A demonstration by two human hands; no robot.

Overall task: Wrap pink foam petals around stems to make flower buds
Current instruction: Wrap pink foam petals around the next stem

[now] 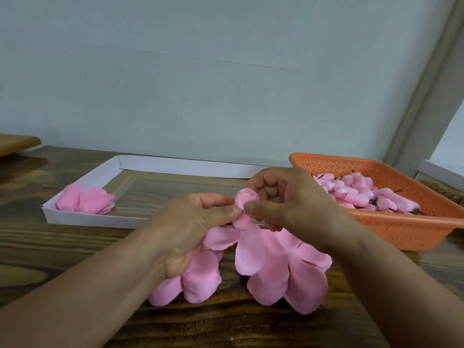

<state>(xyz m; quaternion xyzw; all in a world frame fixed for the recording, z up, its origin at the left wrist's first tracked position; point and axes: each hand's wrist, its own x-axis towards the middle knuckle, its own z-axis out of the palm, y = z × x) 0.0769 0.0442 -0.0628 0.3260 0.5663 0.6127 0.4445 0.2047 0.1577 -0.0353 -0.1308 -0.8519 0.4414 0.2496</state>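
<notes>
- Pale grey wall rises behind a dark wood-grain desk [62, 249], whose far edge meets the wall
- Both hands work above the middle of the desk, at a rolled pink bud [244, 204]
- Left hand [190, 229] pinches the bud from the left, thumb and fingers [213, 198] clamped on it
- Right hand [286, 197] pinches the same bud from the right, thumb pressed to it, the other fingers curled above
- Loose pink petals [266, 267] hang from the bud and spread on the desk under the hands
- White shallow tray [82, 182] lies at the left rear, with a small heap of pink petals [85, 199] in its near-left corner
- Orange perforated basket [406, 229] sits at the right, just beside the right wrist, holding finished buds [364, 194] with dark stems
- Bare desk shows in front of the tray on the left and along the near edge below the forearms
- Wooden board edge [17, 143] juts in at the far left
</notes>
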